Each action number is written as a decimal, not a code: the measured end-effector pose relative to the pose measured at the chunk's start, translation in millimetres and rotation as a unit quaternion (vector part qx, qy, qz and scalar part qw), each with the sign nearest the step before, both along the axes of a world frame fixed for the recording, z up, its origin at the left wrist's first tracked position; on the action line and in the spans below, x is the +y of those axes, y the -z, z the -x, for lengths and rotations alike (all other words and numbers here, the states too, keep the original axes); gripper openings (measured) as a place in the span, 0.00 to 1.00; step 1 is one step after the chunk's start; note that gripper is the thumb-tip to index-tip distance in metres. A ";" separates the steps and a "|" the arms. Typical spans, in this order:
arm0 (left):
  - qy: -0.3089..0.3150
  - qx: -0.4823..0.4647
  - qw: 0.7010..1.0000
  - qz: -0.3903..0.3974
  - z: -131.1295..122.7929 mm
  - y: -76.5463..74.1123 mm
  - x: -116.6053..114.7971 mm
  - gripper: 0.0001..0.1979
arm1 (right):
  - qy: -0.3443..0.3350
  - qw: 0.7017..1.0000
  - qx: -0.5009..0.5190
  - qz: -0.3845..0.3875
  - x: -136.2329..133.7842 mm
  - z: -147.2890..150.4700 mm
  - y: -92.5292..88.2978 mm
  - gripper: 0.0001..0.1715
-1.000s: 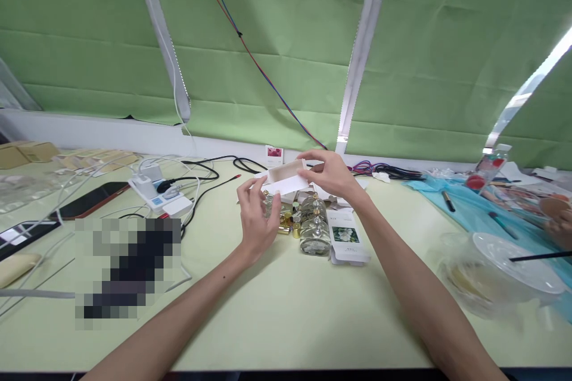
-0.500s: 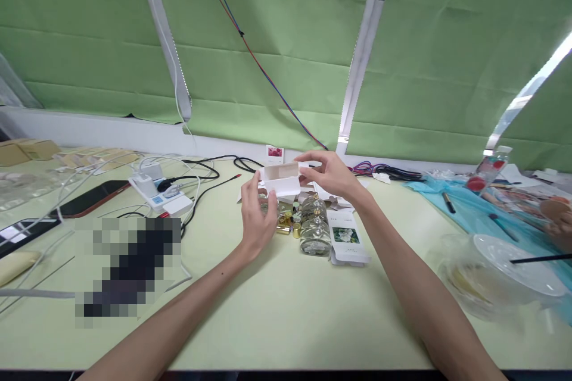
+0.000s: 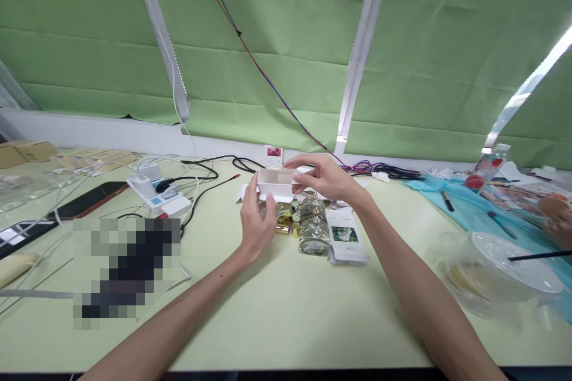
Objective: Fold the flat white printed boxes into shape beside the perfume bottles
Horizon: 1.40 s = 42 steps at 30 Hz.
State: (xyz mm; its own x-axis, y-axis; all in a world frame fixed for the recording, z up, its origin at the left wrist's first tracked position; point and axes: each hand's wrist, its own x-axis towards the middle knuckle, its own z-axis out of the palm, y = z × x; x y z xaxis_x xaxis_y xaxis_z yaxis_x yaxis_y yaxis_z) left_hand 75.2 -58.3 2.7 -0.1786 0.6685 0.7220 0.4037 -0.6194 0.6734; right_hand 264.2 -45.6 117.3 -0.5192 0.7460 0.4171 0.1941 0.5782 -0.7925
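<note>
Both hands hold a small white cardboard box (image 3: pixel 276 183) above the middle of the pale green table (image 3: pixel 286 315). My left hand (image 3: pixel 255 220) grips its left end with thumb and fingers; my right hand (image 3: pixel 325 177) pinches its right end. The box's open side faces up and toward me. Just below it stand clear glass bottles (image 3: pixel 314 227) with gold caps (image 3: pixel 286 225), and a flat white box with a flower picture (image 3: pixel 346 239) lies to their right.
A white power strip (image 3: pixel 157 195) with cables and two phones (image 3: pixel 92 199) lie at left, beside a blurred dark patch (image 3: pixel 127 271). Clear plastic bowls (image 3: pixel 500 274) with a black stick sit at right on a blue cloth (image 3: pixel 469 208). Another person's hand (image 3: pixel 556 220) shows at the right edge.
The box has been turned and lowered slightly between my hands, and its flap is folded in; my left hand has closed on its left end.
</note>
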 end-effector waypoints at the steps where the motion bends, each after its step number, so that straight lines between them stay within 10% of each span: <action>1: -0.006 0.000 1.000 -0.002 0.2 0.2 -0.2 0.30 | -0.005 1.000 -0.006 -0.002 0.1 0.6 0.8 0.14; 12: -0.015 -0.010 1.000 0.015 3.3 2.5 1.3 0.34 | -0.092 0.995 -0.033 -0.001 -3.5 3.1 4.2 0.14; 42: 0.006 0.000 1.000 -0.029 1.9 -1.1 1.4 0.51 | -0.037 0.986 -0.155 -0.036 -25.3 6.4 -14.4 0.14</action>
State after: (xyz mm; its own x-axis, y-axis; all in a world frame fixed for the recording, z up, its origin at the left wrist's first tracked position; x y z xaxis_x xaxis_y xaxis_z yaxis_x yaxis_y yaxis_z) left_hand 73.3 -56.9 3.8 -0.1718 0.6270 0.7599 0.3958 -0.6624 0.6360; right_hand 257.8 -70.9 131.7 -0.6830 0.6747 0.2800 0.3758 0.6532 -0.6573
